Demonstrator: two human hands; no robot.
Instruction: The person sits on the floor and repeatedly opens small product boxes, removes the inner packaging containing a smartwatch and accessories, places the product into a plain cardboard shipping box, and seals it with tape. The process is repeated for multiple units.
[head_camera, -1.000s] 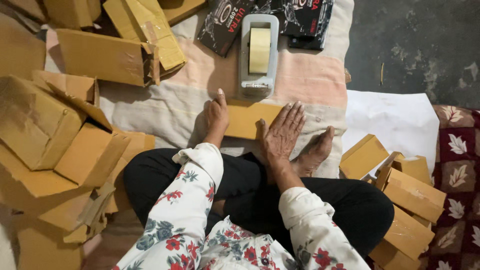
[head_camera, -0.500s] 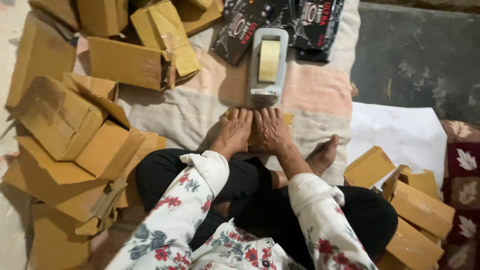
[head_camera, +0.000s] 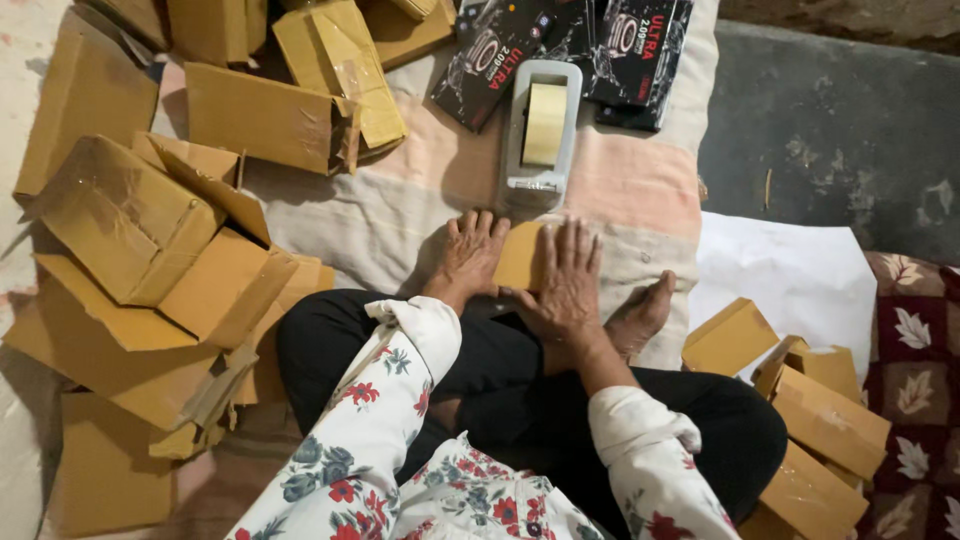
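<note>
At the far left, a heap of opened cardboard cartons (head_camera: 150, 270) lies tumbled over the floor, flaps loose, close against the person's black-trousered knee. Just right of it, the left hand (head_camera: 466, 258) lies flat with fingers spread, pressing the left edge of a small flat cardboard piece (head_camera: 520, 256) on the striped cloth (head_camera: 400, 215). The right hand (head_camera: 566, 285) covers the piece's right side, palm down, fingers together and extended. Directly beyond the hands stands a grey tape dispenser (head_camera: 541, 135) with a pale roll, almost touching the fingertips. Behind it lie black printed boxes (head_camera: 560, 50). A bare foot (head_camera: 640, 315) rests beside the right wrist. Further right sit a white sheet (head_camera: 790, 275) and a stack of small closed brown boxes (head_camera: 800, 400).
</note>
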